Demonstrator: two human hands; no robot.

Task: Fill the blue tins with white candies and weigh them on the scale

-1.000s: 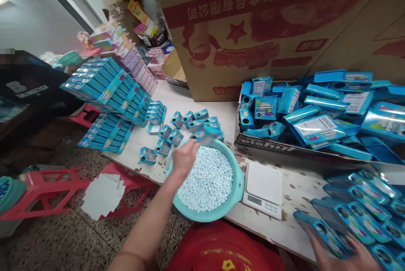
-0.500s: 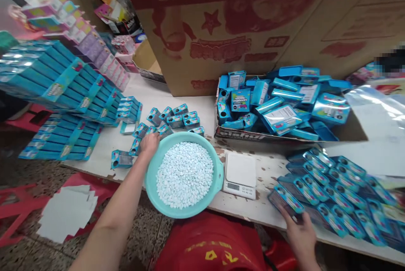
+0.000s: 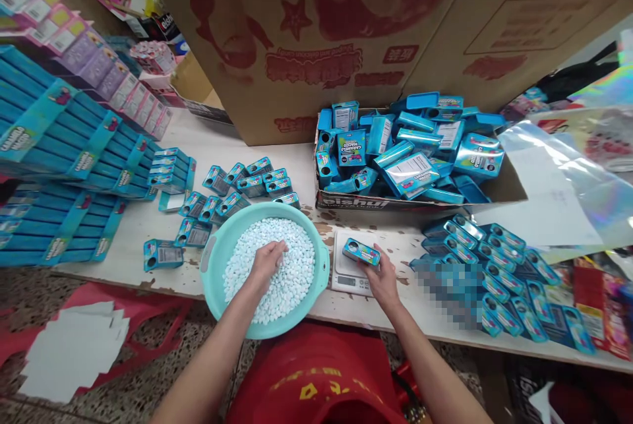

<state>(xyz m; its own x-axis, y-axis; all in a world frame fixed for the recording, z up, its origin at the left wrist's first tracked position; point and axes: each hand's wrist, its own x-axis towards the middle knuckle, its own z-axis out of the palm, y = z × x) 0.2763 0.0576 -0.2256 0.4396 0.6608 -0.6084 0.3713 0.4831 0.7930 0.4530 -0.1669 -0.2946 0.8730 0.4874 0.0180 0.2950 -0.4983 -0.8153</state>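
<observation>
My left hand (image 3: 268, 262) is over the turquoise plastic bowl (image 3: 210, 282), its fingers closed together at the heap of small pale candies (image 3: 293, 282). A few candies appear to be at its fingertips, partly hidden. In my right hand (image 3: 384, 282) is a small blue candy box (image 3: 361, 251) with a round hole in its top face. That box is on or just above the white digital scale (image 3: 343, 264), to the right of the bowl; whether it touches the plate I cannot tell. Right of the scale stand several similar blue boxes (image 3: 499, 279).
More blue boxes (image 3: 252, 184) stand behind and left of the bowl. An open carton (image 3: 346, 202) piled with blue boxes sits behind the scale, before a large cardboard box (image 3: 297, 81). Stacked blue packs (image 3: 64, 134) line the left. A red stool (image 3: 158, 318) holds white sheets.
My left hand has moved from the boxes left of the bowl into the candies. My right hand has brought a blue box from the right-hand group leftward to the scale. The view has shifted right.
</observation>
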